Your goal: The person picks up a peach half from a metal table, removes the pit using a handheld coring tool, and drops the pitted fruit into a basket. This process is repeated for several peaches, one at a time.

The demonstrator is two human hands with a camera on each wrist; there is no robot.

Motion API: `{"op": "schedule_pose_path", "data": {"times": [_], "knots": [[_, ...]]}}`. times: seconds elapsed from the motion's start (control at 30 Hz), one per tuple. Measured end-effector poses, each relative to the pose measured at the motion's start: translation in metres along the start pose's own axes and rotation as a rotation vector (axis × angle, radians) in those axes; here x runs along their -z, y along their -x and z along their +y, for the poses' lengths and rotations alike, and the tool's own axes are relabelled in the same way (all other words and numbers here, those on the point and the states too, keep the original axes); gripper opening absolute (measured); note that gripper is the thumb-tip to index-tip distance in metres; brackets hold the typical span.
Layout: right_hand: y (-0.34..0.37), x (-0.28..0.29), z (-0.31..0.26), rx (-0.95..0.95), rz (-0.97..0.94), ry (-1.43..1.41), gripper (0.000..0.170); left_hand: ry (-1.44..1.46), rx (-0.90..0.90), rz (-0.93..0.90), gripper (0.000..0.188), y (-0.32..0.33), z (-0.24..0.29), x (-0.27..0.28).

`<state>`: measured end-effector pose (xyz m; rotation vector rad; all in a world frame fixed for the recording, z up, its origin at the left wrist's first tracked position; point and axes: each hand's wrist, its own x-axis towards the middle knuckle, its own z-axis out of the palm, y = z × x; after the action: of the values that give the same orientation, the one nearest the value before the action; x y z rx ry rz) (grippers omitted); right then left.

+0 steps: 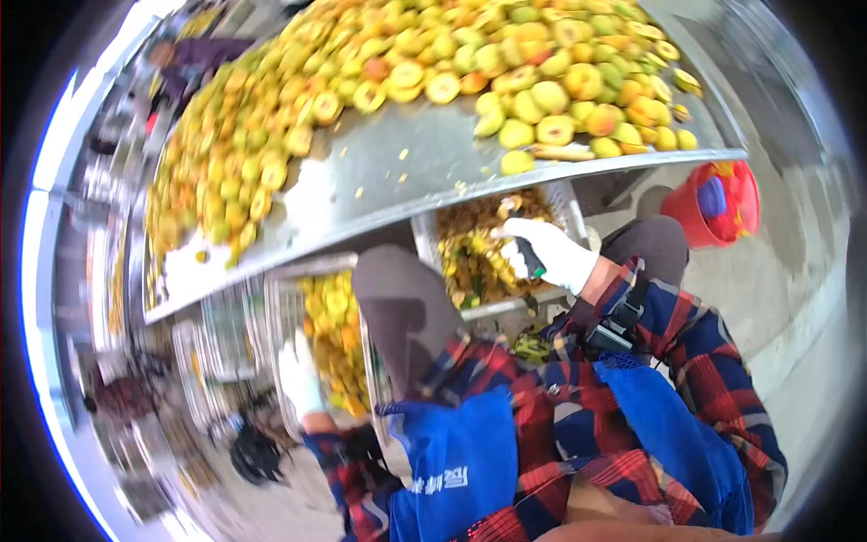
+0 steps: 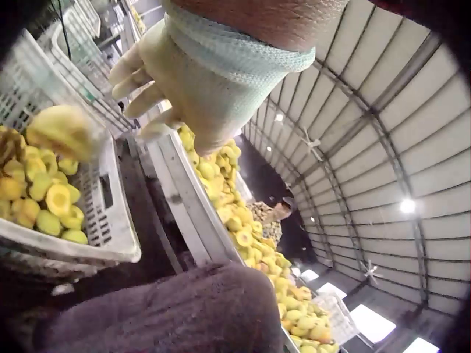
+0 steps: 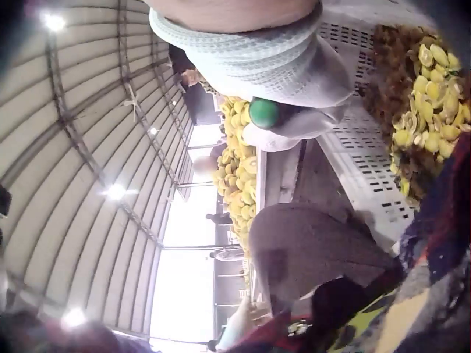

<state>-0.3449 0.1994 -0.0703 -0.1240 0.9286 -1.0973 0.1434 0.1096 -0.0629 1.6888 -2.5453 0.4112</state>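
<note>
My gloved left hand (image 1: 302, 375) hangs over the left edge of a crate (image 1: 278, 361) of cut yellow peach halves (image 1: 336, 330), fingers spread and holding nothing. In the left wrist view a blurred peach half (image 2: 62, 132) is in the air above that crate, apart from the fingers. My gloved right hand (image 1: 555, 253) grips a black-handled tool (image 1: 528, 257) with a green end. Its working end is hidden by the hand in the right wrist view. Below this hand is a white crate (image 1: 573, 212) of yellow pieces and brown scraps (image 1: 474, 257).
A metal table (image 1: 388, 185) in front of me bears a large heap of peaches (image 1: 433, 54), with its raised edge above my knees. A red bucket (image 1: 718, 221) stands at right. More crates (image 1: 203, 361) stand at left. Other people are farther off.
</note>
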Motion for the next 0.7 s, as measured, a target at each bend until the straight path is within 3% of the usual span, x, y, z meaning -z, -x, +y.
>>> {"op": "schedule_pose_path", "data": {"times": [0.07, 0.17, 0.23, 0.27, 0.3, 0.33, 0.4, 0.47, 0.57, 0.6, 0.67, 0.7], "knots": [[0.006, -0.003, -0.007, 0.06, 0.067, 0.131, 0.022, 0.57, 0.525, -0.095, 0.032, -0.019, 0.006, 0.018], [-0.001, 0.007, -0.013, 0.051, 0.116, 0.298, 0.025, 0.778, 0.422, 0.046, 0.038, -0.08, 0.046, 0.034], [-0.008, 0.016, -0.015, 0.037, 0.093, 0.262, 0.026, 0.798, 0.141, 0.108, 0.033, -0.143, 0.091, 0.044], [-0.01, 0.018, -0.017, 0.043, 0.052, 0.228, 0.026, 0.832, 0.12, 0.061, 0.033, -0.175, 0.12, 0.046], [-0.009, 0.013, -0.017, 0.079, 0.066, 0.18, 0.027, 0.993, 0.096, -0.066, 0.038, -0.217, 0.128, 0.005], [-0.008, 0.007, -0.018, 0.117, 0.077, 0.14, 0.027, 0.797, -0.106, 0.034, 0.044, -0.244, 0.17, 0.025], [-0.012, 0.001, -0.013, 0.054, 0.1, 0.167, 0.029, 0.535, -0.331, 0.098, 0.05, -0.299, 0.236, 0.046], [-0.006, -0.003, -0.012, 0.024, 0.037, 0.311, 0.031, 0.479, -0.354, 0.221, 0.057, -0.349, 0.284, 0.007], [0.002, -0.005, -0.014, 0.049, 0.016, 0.372, 0.036, 0.295, -0.339, 0.274, 0.053, -0.394, 0.334, -0.008], [0.002, -0.002, -0.014, 0.053, 0.003, 0.388, 0.037, 0.298, -0.345, 0.277, 0.053, -0.402, 0.342, -0.007], [0.005, -0.001, -0.014, 0.038, -0.043, 0.435, 0.039, 0.105, -0.337, 0.083, 0.044, -0.41, 0.351, -0.008], [0.007, -0.003, -0.014, 0.052, -0.009, 0.493, 0.039, 0.146, -0.329, 0.145, 0.039, -0.406, 0.353, -0.005]]}}
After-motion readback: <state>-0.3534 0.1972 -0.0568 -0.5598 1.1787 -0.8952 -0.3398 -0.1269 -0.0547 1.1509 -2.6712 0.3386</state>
